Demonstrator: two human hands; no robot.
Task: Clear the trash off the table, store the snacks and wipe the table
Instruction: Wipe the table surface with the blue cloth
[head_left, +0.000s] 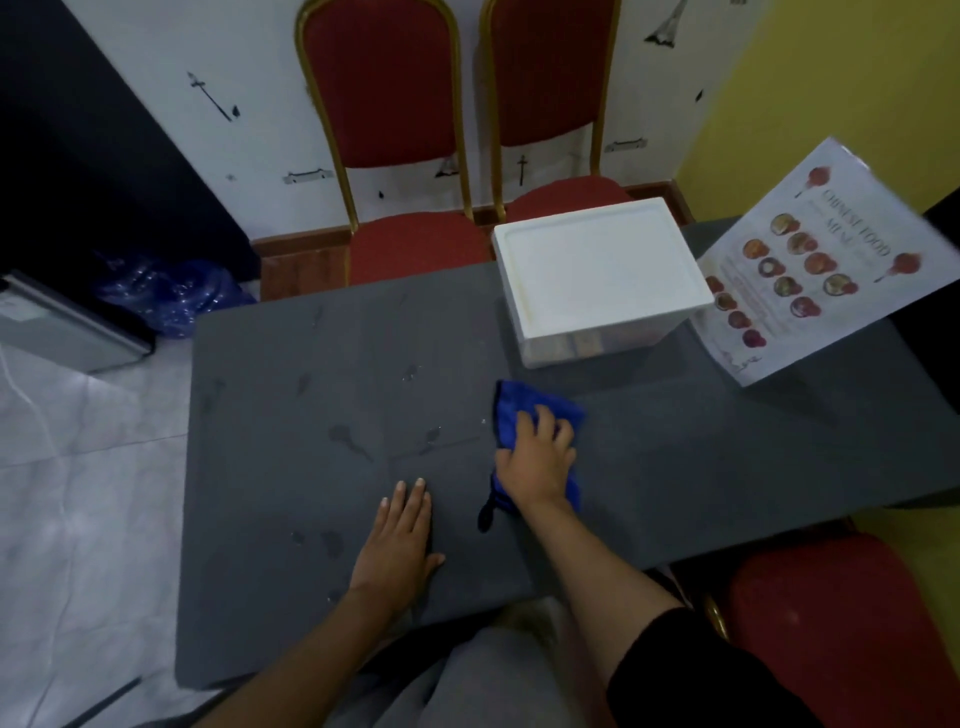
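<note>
A blue cloth lies on the dark grey table, just right of the middle. My right hand presses down on the cloth with its fingers curled into it. My left hand rests flat on the bare tabletop near the front edge, fingers together, holding nothing. Wet spots and smears mark the table left of the cloth. A lidded white plastic box stands at the back of the table.
A printed food menu sheet lies at the table's right end. Two red chairs stand behind the table, a third red seat is at my right. Blue plastic bags and a grey appliance sit on the floor at left.
</note>
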